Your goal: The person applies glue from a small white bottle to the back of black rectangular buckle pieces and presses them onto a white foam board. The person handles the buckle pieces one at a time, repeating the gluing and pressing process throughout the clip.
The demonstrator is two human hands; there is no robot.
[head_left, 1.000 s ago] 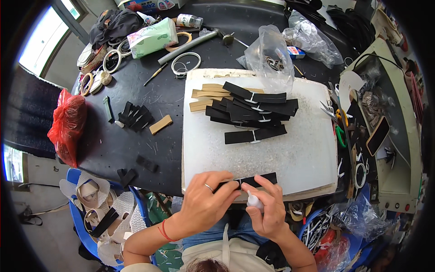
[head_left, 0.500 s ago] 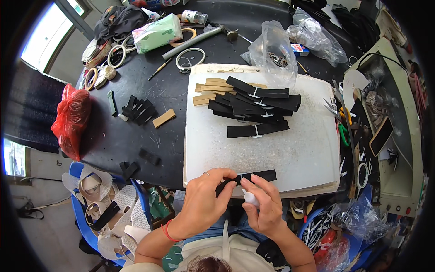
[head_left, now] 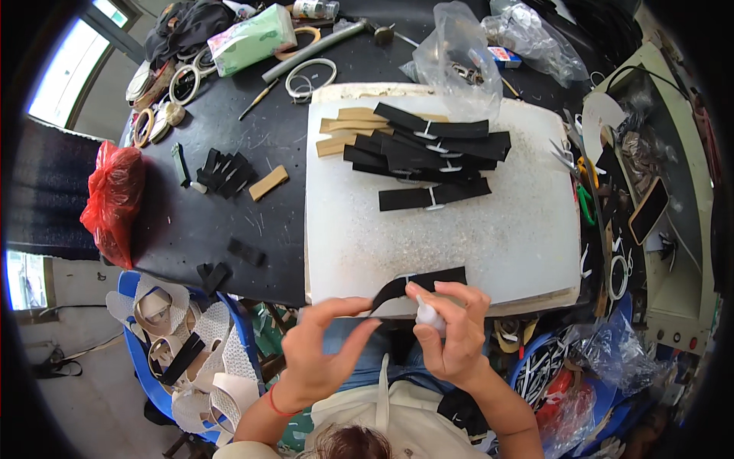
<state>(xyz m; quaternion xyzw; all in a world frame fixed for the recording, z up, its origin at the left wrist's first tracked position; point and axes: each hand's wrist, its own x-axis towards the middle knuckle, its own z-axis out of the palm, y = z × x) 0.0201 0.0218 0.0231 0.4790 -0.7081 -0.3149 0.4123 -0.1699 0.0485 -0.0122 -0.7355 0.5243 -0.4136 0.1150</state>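
A black strap (head_left: 442, 280) with a light-coloured buckle lies at the near edge of the white board (head_left: 527, 252), its left end bent up. My left hand (head_left: 319, 353) is beside that end, thumb and forefinger apart and slightly blurred. In my right hand (head_left: 461, 336) is a small white squeeze bottle (head_left: 430, 315), held against the palm while a fingertip touches the strap. Farther up the board lies a pile of black straps (head_left: 478, 153) with pale buckles, partly over tan strips (head_left: 336, 145). One separate buckled strap (head_left: 404, 200) lies just nearer than the pile.
Left on the dark table are black pieces (head_left: 227, 176), a tan piece (head_left: 268, 183) and a red plastic bag (head_left: 115, 203). A hammer (head_left: 317, 51) lies at the back. Scissors (head_left: 564, 158) and a phone (head_left: 647, 213) are at right. A blue basket (head_left: 138, 367) holds pale shoe parts.
My left hand has let go of the strap's left end and drawn back down and left, its fingers spreading. My right hand keeps the bottle. The view has shifted slightly.
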